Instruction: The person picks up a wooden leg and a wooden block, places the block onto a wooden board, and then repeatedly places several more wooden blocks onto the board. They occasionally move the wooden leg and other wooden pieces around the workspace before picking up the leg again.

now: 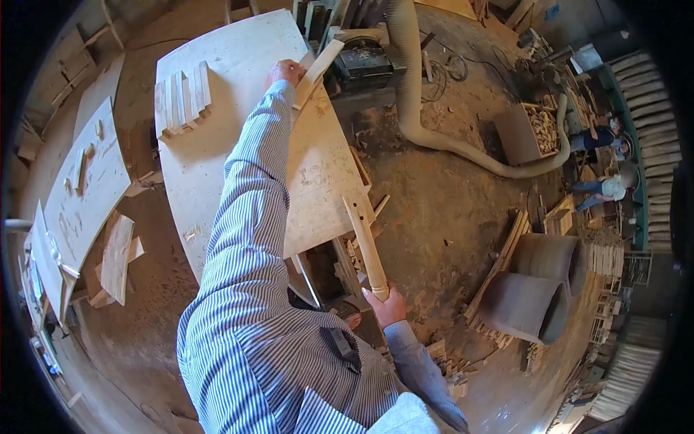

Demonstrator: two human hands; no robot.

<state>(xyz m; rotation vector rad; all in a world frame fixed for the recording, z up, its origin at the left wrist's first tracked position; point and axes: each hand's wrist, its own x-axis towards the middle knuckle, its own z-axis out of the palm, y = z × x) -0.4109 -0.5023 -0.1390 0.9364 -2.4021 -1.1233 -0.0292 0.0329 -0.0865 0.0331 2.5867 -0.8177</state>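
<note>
Evidently, a one-handed hold is the step in hand — the right hand (390, 305) is closed round the turned end of a wooden leg (369, 251), its drilled end angled toward the counter (318, 192); shifting it would call for clearing the counter's edge. Farther out, the left hand (287, 73) is curled beside a wooden strip (319, 74) — whether gripping it, I cannot tell. To its left lie wooden slats (183, 100).
</note>
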